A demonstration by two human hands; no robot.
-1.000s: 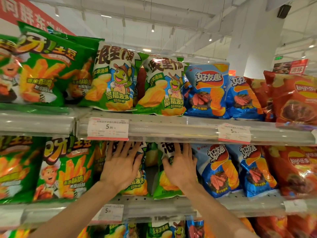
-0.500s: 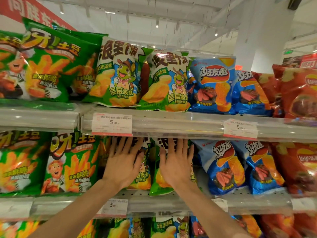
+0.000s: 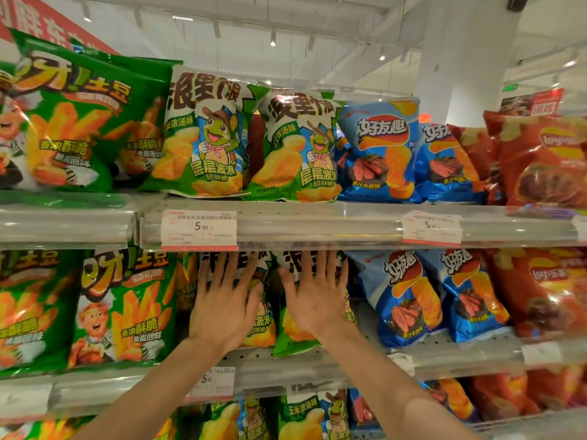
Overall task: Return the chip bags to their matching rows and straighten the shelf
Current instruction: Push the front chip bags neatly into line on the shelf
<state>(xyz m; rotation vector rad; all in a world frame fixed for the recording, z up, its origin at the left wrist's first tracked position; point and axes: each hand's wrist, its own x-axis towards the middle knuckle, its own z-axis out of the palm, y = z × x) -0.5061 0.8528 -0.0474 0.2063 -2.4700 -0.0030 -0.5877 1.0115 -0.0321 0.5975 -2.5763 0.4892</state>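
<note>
Centrally, left hand and right hand, fingers spread flat, gripping nothing, press two frog bags on middle shelf; two blue bags right.

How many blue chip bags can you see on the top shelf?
2. One blue bag stands right of the green-and-white cartoon bags; a second blue bag sits beside it, partly overlapped by a red bag. More may hide behind.

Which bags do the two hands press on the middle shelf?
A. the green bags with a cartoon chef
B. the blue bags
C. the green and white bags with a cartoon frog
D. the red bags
C: the left hand and the right hand lie flat, fingers spread, on the two frog bags.
</note>
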